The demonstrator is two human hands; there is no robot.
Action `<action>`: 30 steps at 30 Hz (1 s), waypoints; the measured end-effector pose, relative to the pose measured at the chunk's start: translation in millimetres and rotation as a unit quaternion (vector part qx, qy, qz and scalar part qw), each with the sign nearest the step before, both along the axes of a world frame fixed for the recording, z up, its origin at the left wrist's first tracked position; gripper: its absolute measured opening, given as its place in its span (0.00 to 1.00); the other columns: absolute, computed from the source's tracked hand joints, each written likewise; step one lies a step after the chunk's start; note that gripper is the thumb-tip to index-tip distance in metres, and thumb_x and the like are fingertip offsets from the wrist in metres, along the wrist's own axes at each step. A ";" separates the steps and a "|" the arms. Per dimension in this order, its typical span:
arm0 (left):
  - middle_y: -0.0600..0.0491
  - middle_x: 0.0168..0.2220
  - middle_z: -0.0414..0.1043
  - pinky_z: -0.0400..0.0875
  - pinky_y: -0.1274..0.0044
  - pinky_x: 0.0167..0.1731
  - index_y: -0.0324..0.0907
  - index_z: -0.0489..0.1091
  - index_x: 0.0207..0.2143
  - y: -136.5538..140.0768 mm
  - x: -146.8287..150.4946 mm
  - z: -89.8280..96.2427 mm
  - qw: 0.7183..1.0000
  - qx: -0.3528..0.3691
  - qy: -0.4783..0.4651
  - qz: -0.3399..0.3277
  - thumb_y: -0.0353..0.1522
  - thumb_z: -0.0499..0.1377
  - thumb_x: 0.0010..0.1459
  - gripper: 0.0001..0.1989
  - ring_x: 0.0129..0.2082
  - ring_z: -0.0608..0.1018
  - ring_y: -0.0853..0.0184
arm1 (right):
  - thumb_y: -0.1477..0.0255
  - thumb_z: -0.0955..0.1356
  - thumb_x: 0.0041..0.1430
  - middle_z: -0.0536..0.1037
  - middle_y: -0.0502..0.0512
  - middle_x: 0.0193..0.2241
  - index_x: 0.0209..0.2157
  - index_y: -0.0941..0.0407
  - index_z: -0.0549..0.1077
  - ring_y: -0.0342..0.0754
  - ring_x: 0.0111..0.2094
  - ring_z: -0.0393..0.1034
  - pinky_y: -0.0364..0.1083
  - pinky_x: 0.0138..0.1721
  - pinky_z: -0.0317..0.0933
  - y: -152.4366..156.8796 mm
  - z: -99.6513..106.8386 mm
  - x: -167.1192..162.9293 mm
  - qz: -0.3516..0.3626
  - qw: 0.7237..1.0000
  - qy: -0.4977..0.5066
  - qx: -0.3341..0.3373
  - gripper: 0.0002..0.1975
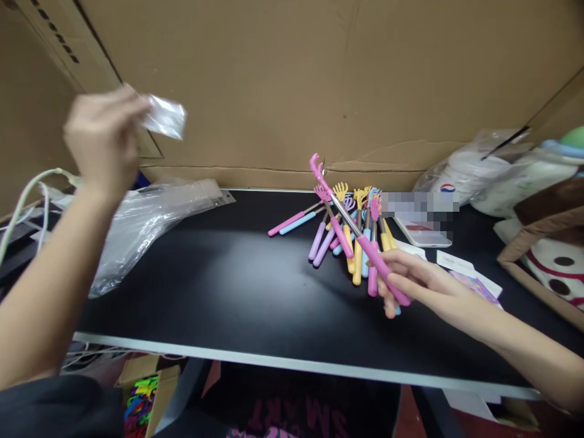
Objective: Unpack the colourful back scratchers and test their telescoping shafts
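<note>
A pink back scratcher (371, 250) with a metal shaft is held by its handle in my right hand (415, 277), tilted up over the desk. Behind it lies a pile of back scratchers (357, 258) in pink, blue, purple and yellow, their claw ends pointing away from me. My left hand (107, 128), blurred, is raised at the upper left. Its closed fingers pinch a small clear plastic wrapper (166, 117). Below that hand, a stack of clear plastic bags (150, 219) lies on the desk.
Cardboard (274, 85) walls the back of the black desk (228, 304). To the right are a phone (424, 232), cards (474, 283), a bagged white cup (469, 170) and a brown-trimmed bag (524, 243). White cables (20, 207) run at the left; a box of colourful pieces (141, 398) stands below.
</note>
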State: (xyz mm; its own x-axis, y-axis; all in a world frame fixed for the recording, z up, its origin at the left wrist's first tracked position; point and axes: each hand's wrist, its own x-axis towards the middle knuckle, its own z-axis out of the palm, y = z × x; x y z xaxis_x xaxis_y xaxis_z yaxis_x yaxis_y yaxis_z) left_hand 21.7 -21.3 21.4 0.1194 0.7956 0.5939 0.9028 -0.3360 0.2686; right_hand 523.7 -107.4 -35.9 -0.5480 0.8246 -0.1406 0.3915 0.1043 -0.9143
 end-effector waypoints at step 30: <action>0.52 0.33 0.77 0.61 0.76 0.27 0.46 0.69 0.47 21.4 211.9 -85.5 0.962 -0.190 0.174 -0.091 0.50 0.43 0.64 0.24 0.32 0.78 0.61 | 0.56 0.60 0.63 0.63 0.47 0.26 0.47 0.51 0.65 0.41 0.22 0.59 0.42 0.21 0.56 10.1 -4.4 5.7 -0.096 0.991 -0.018 0.090 0.18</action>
State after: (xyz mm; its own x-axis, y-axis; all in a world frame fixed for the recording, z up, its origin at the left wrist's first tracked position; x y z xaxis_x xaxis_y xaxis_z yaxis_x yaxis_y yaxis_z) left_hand 233.6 0.2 -64.1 0.4162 0.8944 0.1636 0.8956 -0.4343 0.0958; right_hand 529.5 -97.3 -40.3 -0.3761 0.9266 0.0014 0.4515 0.1846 -0.8730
